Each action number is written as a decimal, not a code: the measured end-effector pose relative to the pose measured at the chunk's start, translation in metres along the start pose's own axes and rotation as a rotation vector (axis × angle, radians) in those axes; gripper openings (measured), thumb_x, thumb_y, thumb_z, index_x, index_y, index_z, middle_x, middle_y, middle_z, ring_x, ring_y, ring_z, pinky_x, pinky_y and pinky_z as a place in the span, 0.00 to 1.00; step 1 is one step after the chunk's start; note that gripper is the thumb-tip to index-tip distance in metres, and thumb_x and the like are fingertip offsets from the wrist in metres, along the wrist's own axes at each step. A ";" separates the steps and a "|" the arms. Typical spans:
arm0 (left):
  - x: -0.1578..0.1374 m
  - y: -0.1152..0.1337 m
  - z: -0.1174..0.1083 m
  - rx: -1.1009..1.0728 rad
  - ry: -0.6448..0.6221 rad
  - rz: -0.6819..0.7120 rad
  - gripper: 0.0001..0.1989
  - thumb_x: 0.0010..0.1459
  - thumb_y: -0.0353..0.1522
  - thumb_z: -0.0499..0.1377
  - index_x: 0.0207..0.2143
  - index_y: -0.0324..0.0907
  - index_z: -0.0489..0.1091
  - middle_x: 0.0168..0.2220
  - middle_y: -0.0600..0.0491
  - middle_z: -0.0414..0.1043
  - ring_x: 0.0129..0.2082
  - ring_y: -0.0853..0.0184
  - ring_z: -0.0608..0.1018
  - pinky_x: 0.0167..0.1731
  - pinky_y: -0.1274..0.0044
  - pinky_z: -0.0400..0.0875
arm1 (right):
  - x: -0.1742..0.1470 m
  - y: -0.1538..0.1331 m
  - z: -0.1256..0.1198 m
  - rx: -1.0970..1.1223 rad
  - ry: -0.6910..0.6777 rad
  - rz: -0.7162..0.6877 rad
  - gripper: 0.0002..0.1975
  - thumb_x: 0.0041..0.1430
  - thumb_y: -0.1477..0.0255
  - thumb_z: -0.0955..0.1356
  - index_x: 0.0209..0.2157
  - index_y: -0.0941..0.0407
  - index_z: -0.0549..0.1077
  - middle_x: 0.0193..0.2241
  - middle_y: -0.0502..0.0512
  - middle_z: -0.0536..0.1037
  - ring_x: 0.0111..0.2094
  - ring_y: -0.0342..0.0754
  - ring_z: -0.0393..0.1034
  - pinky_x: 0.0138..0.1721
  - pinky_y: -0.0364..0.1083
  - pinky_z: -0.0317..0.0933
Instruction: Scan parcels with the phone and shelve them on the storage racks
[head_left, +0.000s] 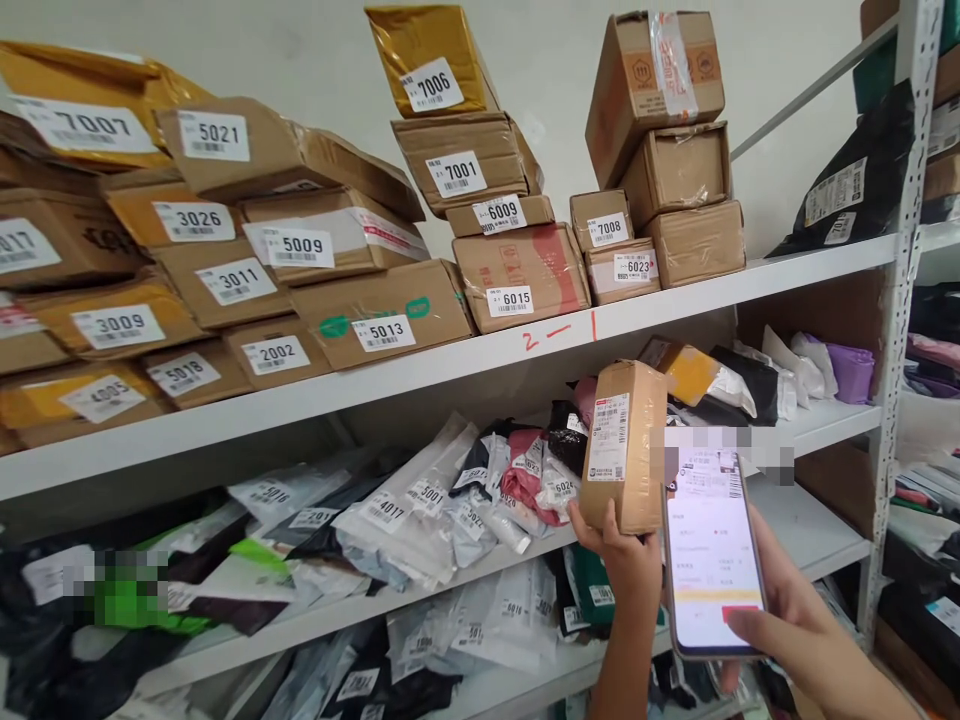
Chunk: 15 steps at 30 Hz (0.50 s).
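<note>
A tall brown cardboard box (637,430) with a white shipping label is held up from below by my left hand (621,555), its fingers closed around the lower end. My right hand (799,625) grips a smartphone (712,555) just right of the box, thumb resting on a red button low on the lit screen. That screen shows a label picture at the top and lines of text too small to read. The phone's upper left corner is close to the box; whether they touch I cannot tell.
Numbered cardboard boxes (382,335) are stacked along the upper white shelf (559,335), marked "2-1" in red. Numbered plastic mailers (405,510) crowd the shelves below. A perforated metal post (892,340) stands at right, with another loaded rack beyond it.
</note>
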<state>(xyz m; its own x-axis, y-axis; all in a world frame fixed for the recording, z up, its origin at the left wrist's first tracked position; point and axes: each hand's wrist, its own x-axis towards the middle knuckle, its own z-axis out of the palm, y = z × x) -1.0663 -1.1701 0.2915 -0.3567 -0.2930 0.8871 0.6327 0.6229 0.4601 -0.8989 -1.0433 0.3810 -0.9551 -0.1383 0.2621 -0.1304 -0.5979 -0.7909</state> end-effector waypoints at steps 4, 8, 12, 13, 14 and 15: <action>0.009 0.018 -0.001 0.000 0.008 0.125 0.36 0.51 0.37 0.69 0.56 0.45 0.53 0.68 0.31 0.39 0.71 0.40 0.50 0.61 0.47 0.63 | 0.001 0.002 -0.006 0.014 0.166 -0.041 0.65 0.49 0.63 0.79 0.71 0.45 0.30 0.47 0.61 0.82 0.38 0.59 0.79 0.22 0.45 0.71; 0.020 0.025 0.002 -0.125 0.002 -0.135 0.33 0.54 0.40 0.67 0.56 0.44 0.53 0.68 0.32 0.38 0.71 0.44 0.49 0.62 0.50 0.62 | 0.003 0.007 -0.018 0.088 0.277 -0.109 0.67 0.40 0.61 0.81 0.71 0.48 0.37 0.47 0.63 0.82 0.38 0.59 0.79 0.21 0.45 0.70; 0.037 0.024 0.005 -0.424 0.022 -0.645 0.42 0.44 0.42 0.70 0.56 0.46 0.52 0.59 0.39 0.59 0.55 0.51 0.73 0.53 0.57 0.73 | -0.004 0.002 -0.035 0.166 0.354 -0.132 0.73 0.34 0.59 0.82 0.71 0.51 0.35 0.42 0.65 0.84 0.30 0.56 0.78 0.19 0.44 0.69; 0.040 0.025 0.003 -0.487 0.032 -0.701 0.41 0.42 0.42 0.71 0.55 0.47 0.53 0.56 0.41 0.63 0.51 0.53 0.75 0.51 0.57 0.75 | -0.007 -0.002 -0.040 0.175 0.372 -0.128 0.75 0.32 0.59 0.83 0.71 0.53 0.34 0.41 0.66 0.84 0.29 0.56 0.77 0.18 0.44 0.69; 0.041 0.027 0.000 -0.524 0.060 -0.718 0.41 0.40 0.41 0.72 0.54 0.48 0.55 0.55 0.43 0.64 0.49 0.54 0.76 0.50 0.57 0.75 | -0.011 -0.007 -0.046 0.183 0.387 -0.123 0.75 0.31 0.58 0.83 0.71 0.53 0.34 0.40 0.67 0.85 0.29 0.57 0.78 0.17 0.45 0.68; 0.042 0.031 -0.005 -0.533 0.108 -0.700 0.40 0.39 0.40 0.72 0.52 0.49 0.56 0.54 0.45 0.65 0.49 0.54 0.75 0.51 0.56 0.74 | -0.015 -0.012 -0.053 0.190 0.400 -0.121 0.75 0.31 0.58 0.82 0.71 0.54 0.35 0.39 0.67 0.85 0.29 0.59 0.79 0.16 0.45 0.68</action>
<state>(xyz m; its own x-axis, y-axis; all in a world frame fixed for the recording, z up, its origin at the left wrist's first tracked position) -1.0585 -1.1665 0.3429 -0.7322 -0.5639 0.3820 0.5395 -0.1378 0.8306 -0.8976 -0.9923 0.3569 -0.9686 0.2348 0.0821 -0.2316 -0.7306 -0.6424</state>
